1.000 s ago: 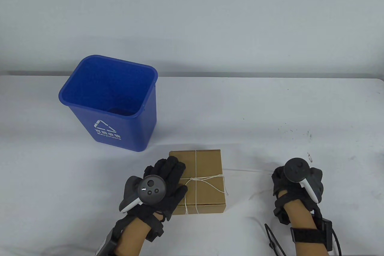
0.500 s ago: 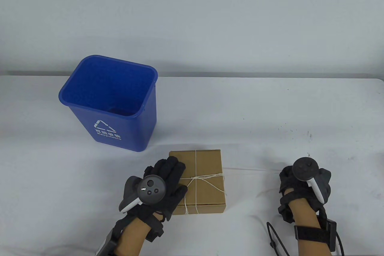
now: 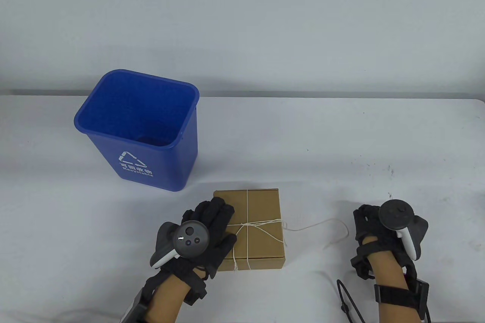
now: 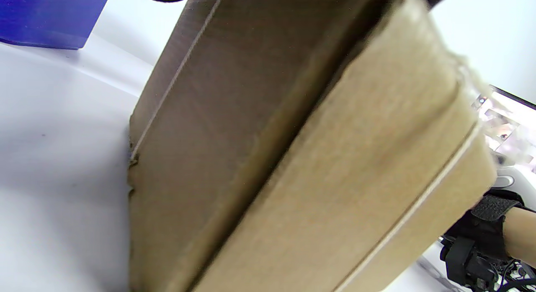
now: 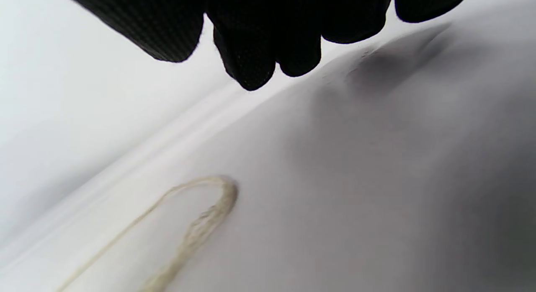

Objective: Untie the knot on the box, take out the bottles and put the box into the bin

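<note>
A flat brown cardboard box lies near the table's front edge, tied crosswise with pale string whose knot sits at its middle. My left hand lies flat on the box's left part, fingers straight. In the left wrist view the box fills the frame from the side. One loose string end curves slack over the table to the right of the box. My right hand hovers just right of that end, fingers spread and empty. In the right wrist view its fingertips hang above the string. No bottles show.
A blue recycling bin stands open behind and left of the box; its corner shows in the left wrist view. A black cable loops on the table by my right forearm. Dark specks mark the cloth at the right.
My right hand pulled the string end taut to the right, then let it go and spread its fingers; the string now lies slack. Left hand and box have not moved.
</note>
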`<move>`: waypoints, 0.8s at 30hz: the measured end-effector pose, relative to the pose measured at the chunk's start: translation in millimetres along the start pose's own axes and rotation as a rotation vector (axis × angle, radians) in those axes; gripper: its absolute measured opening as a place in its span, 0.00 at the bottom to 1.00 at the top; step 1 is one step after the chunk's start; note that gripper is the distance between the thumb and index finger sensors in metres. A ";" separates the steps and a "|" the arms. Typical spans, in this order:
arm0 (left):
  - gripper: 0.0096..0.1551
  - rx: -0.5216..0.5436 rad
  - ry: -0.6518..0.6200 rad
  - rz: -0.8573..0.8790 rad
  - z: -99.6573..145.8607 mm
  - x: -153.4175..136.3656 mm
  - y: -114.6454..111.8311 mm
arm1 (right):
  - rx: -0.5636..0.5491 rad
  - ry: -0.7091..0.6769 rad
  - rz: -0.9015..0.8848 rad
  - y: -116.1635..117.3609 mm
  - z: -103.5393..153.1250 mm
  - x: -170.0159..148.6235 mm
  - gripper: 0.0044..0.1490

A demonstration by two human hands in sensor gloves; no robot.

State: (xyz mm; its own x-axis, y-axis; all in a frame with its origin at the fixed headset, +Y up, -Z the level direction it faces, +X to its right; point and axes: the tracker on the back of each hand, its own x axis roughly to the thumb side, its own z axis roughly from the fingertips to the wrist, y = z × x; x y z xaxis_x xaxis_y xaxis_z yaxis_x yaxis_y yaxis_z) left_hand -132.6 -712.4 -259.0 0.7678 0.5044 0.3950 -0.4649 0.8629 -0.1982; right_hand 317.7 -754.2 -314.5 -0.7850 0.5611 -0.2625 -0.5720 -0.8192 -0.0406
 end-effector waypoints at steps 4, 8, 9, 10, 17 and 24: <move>0.47 -0.003 0.000 0.002 0.1 0.1 -0.1 | 0.007 -0.110 0.032 6.6 5.5 18.0 0.34; 0.47 -0.003 0.002 0.003 0.0 -0.3 0.0 | 0.049 -0.245 0.050 19.2 14.6 40.3 0.35; 0.47 -0.004 0.003 0.003 0.0 -0.2 0.0 | 0.064 -0.280 0.053 22.4 18.2 46.8 0.35; 0.47 -0.004 0.004 0.002 0.0 -0.2 0.1 | 0.075 -0.316 0.046 24.8 20.9 51.6 0.36; 0.47 -0.010 0.007 0.000 -0.6 -0.3 0.2 | 0.098 -0.627 -0.133 34.0 49.8 93.1 0.39; 0.47 -0.014 0.009 0.001 -1.7 -0.6 0.3 | 0.117 -0.842 -0.149 35.9 90.1 147.0 0.41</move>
State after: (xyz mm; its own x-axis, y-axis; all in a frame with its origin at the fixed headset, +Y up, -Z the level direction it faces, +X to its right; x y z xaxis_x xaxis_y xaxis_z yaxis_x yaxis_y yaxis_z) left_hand -132.5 -712.4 -260.8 0.7714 0.5053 0.3868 -0.4594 0.8628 -0.2110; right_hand 160.3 -690.5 -267.6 -0.5880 0.6005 0.5419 -0.6676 -0.7386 0.0941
